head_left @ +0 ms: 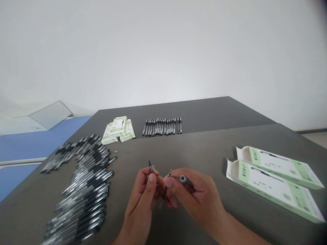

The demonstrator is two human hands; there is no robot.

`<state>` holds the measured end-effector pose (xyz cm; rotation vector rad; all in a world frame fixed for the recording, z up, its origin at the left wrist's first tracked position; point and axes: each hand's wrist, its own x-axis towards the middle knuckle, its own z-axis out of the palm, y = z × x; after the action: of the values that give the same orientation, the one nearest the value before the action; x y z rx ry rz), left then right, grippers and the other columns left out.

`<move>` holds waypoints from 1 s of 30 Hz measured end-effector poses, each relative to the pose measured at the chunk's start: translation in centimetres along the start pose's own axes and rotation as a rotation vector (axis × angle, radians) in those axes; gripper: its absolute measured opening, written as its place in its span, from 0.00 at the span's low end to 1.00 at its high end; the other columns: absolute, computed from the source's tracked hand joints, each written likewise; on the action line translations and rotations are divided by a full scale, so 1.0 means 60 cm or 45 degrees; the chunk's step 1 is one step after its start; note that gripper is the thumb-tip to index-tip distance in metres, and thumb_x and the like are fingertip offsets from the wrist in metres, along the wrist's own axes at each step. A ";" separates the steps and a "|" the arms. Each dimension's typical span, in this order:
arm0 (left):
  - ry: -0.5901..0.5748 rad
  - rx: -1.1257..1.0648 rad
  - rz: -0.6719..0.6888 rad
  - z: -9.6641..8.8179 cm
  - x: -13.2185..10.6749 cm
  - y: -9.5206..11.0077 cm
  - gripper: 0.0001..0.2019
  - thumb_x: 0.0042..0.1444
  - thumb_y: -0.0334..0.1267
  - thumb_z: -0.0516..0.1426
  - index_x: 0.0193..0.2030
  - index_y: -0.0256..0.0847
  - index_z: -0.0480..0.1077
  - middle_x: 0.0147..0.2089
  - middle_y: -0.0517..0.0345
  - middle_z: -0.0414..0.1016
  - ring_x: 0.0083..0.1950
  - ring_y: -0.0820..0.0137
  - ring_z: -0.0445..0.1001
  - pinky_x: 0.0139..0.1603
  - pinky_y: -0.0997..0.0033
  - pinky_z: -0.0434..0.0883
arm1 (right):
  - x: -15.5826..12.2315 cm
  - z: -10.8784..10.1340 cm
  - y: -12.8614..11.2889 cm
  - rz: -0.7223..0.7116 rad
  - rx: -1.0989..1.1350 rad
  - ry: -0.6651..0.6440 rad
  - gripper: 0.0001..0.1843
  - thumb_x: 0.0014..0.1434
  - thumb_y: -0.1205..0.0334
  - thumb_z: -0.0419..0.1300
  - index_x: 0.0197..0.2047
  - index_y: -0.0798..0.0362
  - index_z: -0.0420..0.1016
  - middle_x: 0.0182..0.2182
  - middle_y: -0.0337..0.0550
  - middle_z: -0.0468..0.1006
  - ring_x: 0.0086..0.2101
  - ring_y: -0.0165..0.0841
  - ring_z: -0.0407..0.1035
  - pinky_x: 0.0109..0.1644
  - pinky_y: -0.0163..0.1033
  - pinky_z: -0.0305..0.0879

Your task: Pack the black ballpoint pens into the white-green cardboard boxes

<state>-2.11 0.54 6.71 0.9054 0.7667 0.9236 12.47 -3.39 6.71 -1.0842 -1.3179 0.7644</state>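
Observation:
My left hand (144, 197) pinches a slim pen part (151, 167) with a dark upper end; whether it is a cap I cannot tell. Close beside it, my right hand (198, 195) has its thumb and fingers closed on a thin pen refill (165, 193), metal tip up. A dark pen barrel (186, 180) with an open round end also sits in the right hand, between the fingers. Both hands are over the near part of the table, fingertips almost touching. The lower ends of the parts are partly hidden by fingers.
Many clear and black pens (87, 190) lie heaped along the left. A row of pens (162, 126) lies farther back, beside stacked green-white boxes (119, 129). Two open-ended pen boxes (278, 190) lie right on the dark table (204, 149). A white wall stands behind.

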 end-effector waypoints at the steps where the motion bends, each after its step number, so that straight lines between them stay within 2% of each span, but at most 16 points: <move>1: 0.005 0.012 -0.009 0.000 -0.002 -0.003 0.21 0.62 0.58 0.66 0.41 0.42 0.69 0.28 0.66 0.73 0.25 0.74 0.72 0.28 0.73 0.74 | -0.001 0.004 0.002 0.011 0.015 -0.006 0.12 0.71 0.58 0.62 0.35 0.51 0.80 0.23 0.34 0.79 0.23 0.26 0.74 0.30 0.29 0.69; 4: 0.082 0.047 -0.038 -0.002 -0.003 -0.011 0.23 0.58 0.60 0.68 0.43 0.43 0.68 0.26 0.69 0.67 0.23 0.77 0.64 0.21 0.80 0.65 | -0.004 0.008 0.007 0.013 -0.094 0.040 0.09 0.68 0.55 0.66 0.39 0.50 0.84 0.27 0.35 0.82 0.24 0.27 0.72 0.30 0.31 0.66; 6: 0.131 0.045 -0.048 -0.004 -0.001 -0.013 0.24 0.57 0.60 0.69 0.43 0.43 0.69 0.27 0.70 0.64 0.24 0.79 0.60 0.21 0.83 0.61 | -0.009 0.008 0.010 0.082 -0.170 0.022 0.11 0.66 0.50 0.69 0.45 0.48 0.85 0.23 0.32 0.76 0.21 0.26 0.63 0.25 0.32 0.58; 8: 0.130 0.008 -0.039 -0.005 0.002 -0.013 0.23 0.59 0.60 0.67 0.42 0.42 0.69 0.27 0.71 0.63 0.23 0.81 0.57 0.22 0.84 0.60 | -0.018 0.007 0.016 0.200 -0.108 -0.013 0.19 0.69 0.42 0.63 0.52 0.47 0.82 0.21 0.30 0.67 0.20 0.27 0.57 0.24 0.33 0.54; 10: 0.101 -0.029 -0.020 -0.005 0.005 -0.012 0.20 0.64 0.58 0.64 0.40 0.42 0.67 0.26 0.72 0.61 0.21 0.82 0.53 0.21 0.83 0.57 | -0.028 0.009 0.021 0.303 0.033 -0.007 0.24 0.74 0.38 0.53 0.53 0.47 0.78 0.23 0.31 0.65 0.22 0.28 0.57 0.25 0.34 0.55; 12: 0.087 -0.056 -0.007 -0.004 0.007 -0.011 0.19 0.67 0.56 0.62 0.37 0.43 0.65 0.25 0.72 0.61 0.18 0.83 0.50 0.19 0.82 0.54 | -0.036 0.015 0.023 0.361 0.163 0.003 0.26 0.76 0.38 0.45 0.49 0.48 0.75 0.24 0.32 0.64 0.22 0.29 0.58 0.25 0.34 0.57; 14: 0.105 -0.086 -0.007 -0.002 0.007 -0.011 0.19 0.67 0.55 0.61 0.37 0.44 0.64 0.25 0.73 0.61 0.17 0.82 0.50 0.17 0.81 0.54 | -0.040 0.022 0.020 0.323 0.220 -0.030 0.24 0.78 0.41 0.45 0.47 0.48 0.75 0.27 0.35 0.67 0.25 0.30 0.63 0.30 0.35 0.63; 17: 0.188 -0.165 0.025 0.001 0.009 -0.013 0.18 0.65 0.54 0.63 0.39 0.44 0.65 0.27 0.71 0.64 0.21 0.79 0.60 0.20 0.81 0.62 | -0.043 0.032 0.011 0.119 0.092 -0.054 0.19 0.78 0.49 0.50 0.47 0.46 0.79 0.38 0.42 0.72 0.39 0.34 0.70 0.44 0.39 0.71; 19: 0.244 -0.192 0.077 0.001 0.010 -0.015 0.17 0.65 0.53 0.65 0.40 0.43 0.67 0.28 0.69 0.66 0.27 0.78 0.65 0.28 0.81 0.68 | -0.045 0.038 0.007 0.048 -0.036 -0.036 0.14 0.76 0.52 0.55 0.50 0.42 0.83 0.41 0.43 0.72 0.44 0.35 0.70 0.47 0.39 0.71; 21: 0.278 -0.192 0.116 0.000 0.010 -0.018 0.16 0.65 0.52 0.65 0.42 0.43 0.68 0.28 0.68 0.67 0.30 0.77 0.68 0.33 0.80 0.69 | -0.048 0.043 0.008 0.021 -0.094 -0.049 0.12 0.75 0.55 0.58 0.55 0.38 0.83 0.39 0.41 0.74 0.43 0.34 0.71 0.45 0.38 0.71; 24: 0.281 -0.214 0.099 0.000 0.006 -0.021 0.16 0.65 0.52 0.65 0.44 0.43 0.69 0.30 0.68 0.67 0.31 0.76 0.69 0.33 0.78 0.69 | -0.049 0.047 0.013 -0.075 -0.163 -0.120 0.16 0.73 0.59 0.61 0.59 0.33 0.81 0.37 0.38 0.77 0.40 0.33 0.72 0.44 0.39 0.72; 27: 0.283 -0.246 0.075 0.002 0.000 -0.021 0.18 0.62 0.53 0.68 0.44 0.44 0.69 0.30 0.69 0.67 0.30 0.77 0.69 0.32 0.80 0.69 | -0.048 0.052 0.016 -0.104 -0.229 -0.075 0.16 0.69 0.60 0.67 0.57 0.33 0.83 0.35 0.38 0.76 0.38 0.33 0.72 0.43 0.39 0.73; 30: 0.279 -0.267 0.052 0.002 -0.004 -0.019 0.19 0.61 0.53 0.69 0.45 0.44 0.69 0.32 0.68 0.70 0.29 0.79 0.68 0.29 0.83 0.68 | -0.045 0.054 0.014 -0.059 -0.228 -0.028 0.13 0.65 0.59 0.71 0.51 0.34 0.87 0.32 0.37 0.73 0.35 0.32 0.70 0.38 0.36 0.72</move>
<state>-1.74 -0.05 5.74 0.6449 0.8223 1.1291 9.03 -5.01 4.70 -1.1851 -1.4461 0.6344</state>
